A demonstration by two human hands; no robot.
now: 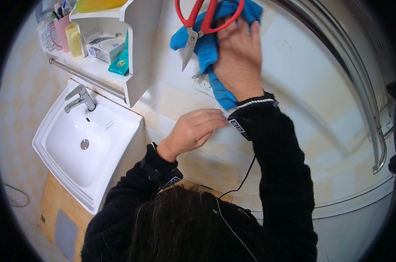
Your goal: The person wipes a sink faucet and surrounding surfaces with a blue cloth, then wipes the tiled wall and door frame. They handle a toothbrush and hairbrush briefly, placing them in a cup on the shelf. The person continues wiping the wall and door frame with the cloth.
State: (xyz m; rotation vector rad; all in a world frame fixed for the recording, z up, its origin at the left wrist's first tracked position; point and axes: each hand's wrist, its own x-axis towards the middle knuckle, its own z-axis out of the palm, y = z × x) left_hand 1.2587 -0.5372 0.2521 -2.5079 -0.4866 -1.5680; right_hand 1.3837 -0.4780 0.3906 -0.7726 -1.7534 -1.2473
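Observation:
A blue cloth lies bunched under my right hand, which presses it against the tiled wall at the upper middle. Scissors with red handles hang in front of the cloth, blades pointing down; what holds them up cannot be told. Partly covered by the cloth is a small clear fitting on the wall. Below the cloth, my left hand has its fingers drawn together near the right sleeve cuff, and no object shows in it.
At left is a white washbasin with a chrome faucet. Above it, a white shelf unit holds a pink mug, a yellow cup, a box and a green tube. Curved metal rails run at right.

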